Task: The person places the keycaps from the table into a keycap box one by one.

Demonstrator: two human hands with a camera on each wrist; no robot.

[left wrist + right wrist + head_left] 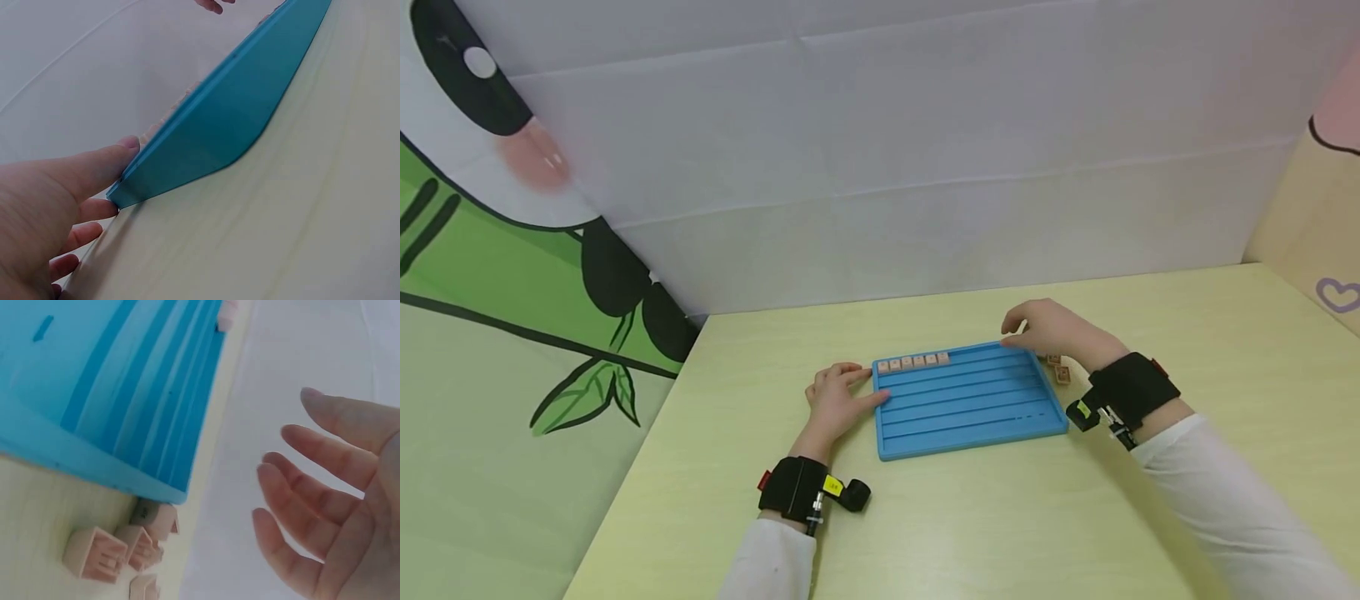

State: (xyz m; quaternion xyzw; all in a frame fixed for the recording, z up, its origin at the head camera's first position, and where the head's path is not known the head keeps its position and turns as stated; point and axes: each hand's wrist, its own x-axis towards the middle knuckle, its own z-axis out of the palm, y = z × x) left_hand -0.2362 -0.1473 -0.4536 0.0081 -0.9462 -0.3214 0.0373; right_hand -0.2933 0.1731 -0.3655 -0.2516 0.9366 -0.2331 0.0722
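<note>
Your blue ridged tray is on the tabletop, mid-frame in the head view, long side roughly left-right, slightly skewed, several grooves running lengthwise. Six pink keycaps sit side by side at the left end of its far groove; legends too small to read. Your left hand is at the tray's left end: thumb over the rim, index finger against the end just below, so that grip is clamped on the tray's edge. The other left fingers sit loosely below, off the tray. Your right hand hangs over the far right corner. In the head view its fingertips overlap the far rim, but the right wrist view shows them clear of the tray. Right grip is apart: thumb well off the fingers, which are bent a little and carrying nothing. Loose keycaps lie on the tabletop just off the tray's right end, near that corner; at least four in the right wrist view, a couple tipped so you can see the hollow undersides and ribs. From the head camera your right hand partly hides that pile. You've got a black wrist strap with a small camera on each arm, left and right. White cloth backdrop behind the tabletop, green cartoon panel off to the left.
</note>
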